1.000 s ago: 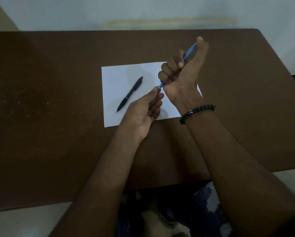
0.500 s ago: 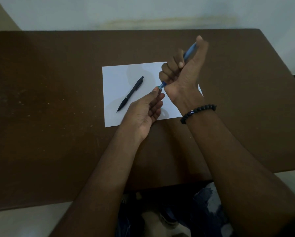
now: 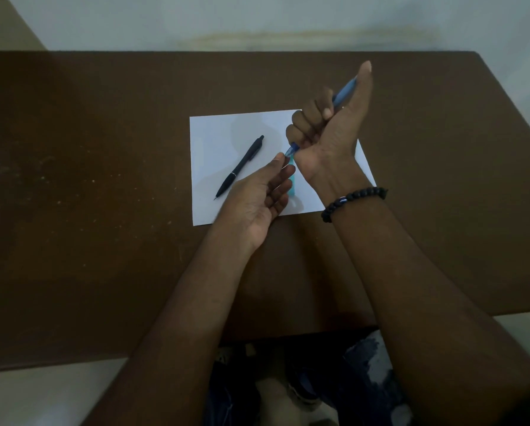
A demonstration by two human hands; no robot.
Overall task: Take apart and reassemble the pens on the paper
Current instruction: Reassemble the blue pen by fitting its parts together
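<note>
I see my right hand (image 3: 325,130), just right of frame centre, fisted round the blue pen (image 3: 343,93) with the thumb raised. The pen slants from the upper right down to its tip (image 3: 290,150). My left hand (image 3: 257,195), below it, pinches that tip between thumb and fingers. A teal piece (image 3: 293,186) shows behind those fingers; what it is, I cannot tell.

My worry: if the tip comes free under a loose pinch, small inner parts could drop off the paper (image 3: 214,139) onto the dark table (image 3: 103,179). The 2nd, black pen (image 3: 240,166) lies untouched at the paper's left.
</note>
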